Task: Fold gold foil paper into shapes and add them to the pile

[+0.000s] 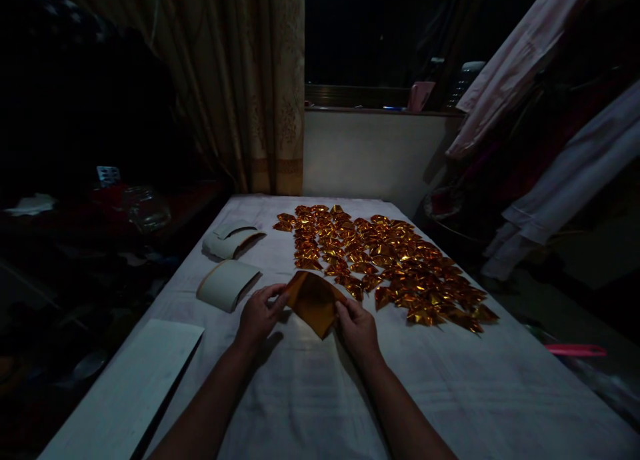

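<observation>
Both hands, left hand [259, 313] and right hand [356, 327], are pinching opposite edges of one gold foil sheet [314, 301] just off the white cloth [310, 393], right at the near edge of the spread of folded gold pieces [385, 260]. I'd guess the risk is that slick foil slipping and creasing crooked, or a sleeve-less forearm nudging that spread out of order. No real containers here, just curled white paper stacks [227, 283] left of the sheet, holding nothing I can see.
</observation>
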Demonstrator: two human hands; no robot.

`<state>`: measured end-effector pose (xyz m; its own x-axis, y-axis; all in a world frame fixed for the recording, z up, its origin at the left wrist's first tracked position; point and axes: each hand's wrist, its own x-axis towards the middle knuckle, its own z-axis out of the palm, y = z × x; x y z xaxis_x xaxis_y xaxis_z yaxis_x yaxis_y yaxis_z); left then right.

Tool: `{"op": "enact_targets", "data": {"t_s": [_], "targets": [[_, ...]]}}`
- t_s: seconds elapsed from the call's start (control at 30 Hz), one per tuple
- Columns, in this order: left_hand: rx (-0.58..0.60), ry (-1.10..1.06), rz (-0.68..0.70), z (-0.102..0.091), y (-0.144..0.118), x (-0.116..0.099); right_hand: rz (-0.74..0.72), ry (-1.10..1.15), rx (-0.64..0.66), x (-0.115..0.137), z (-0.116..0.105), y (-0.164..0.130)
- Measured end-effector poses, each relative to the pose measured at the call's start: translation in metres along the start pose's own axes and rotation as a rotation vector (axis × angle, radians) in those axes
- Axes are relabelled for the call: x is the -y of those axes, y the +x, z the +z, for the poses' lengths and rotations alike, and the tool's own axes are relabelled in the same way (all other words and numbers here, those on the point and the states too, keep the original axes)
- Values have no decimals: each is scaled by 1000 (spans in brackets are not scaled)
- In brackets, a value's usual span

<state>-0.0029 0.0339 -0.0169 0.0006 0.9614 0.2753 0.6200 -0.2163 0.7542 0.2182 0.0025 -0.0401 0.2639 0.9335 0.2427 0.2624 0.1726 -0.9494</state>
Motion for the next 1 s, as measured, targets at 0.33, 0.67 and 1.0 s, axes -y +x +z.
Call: {"op": "enact_targets", "data": {"t_s": [0.33, 0.67, 1.0], "targets": [[-131, -174, -127, 9, -13, 0, -14, 27, -1, -6, 0, -1], [-231, -371, -197, 6, -7, 2, -3, 23, 25, -2, 2, 4], [-270, -827, -370, 0, -8, -2, 17, -20, -38, -1, 2, 4]]}}
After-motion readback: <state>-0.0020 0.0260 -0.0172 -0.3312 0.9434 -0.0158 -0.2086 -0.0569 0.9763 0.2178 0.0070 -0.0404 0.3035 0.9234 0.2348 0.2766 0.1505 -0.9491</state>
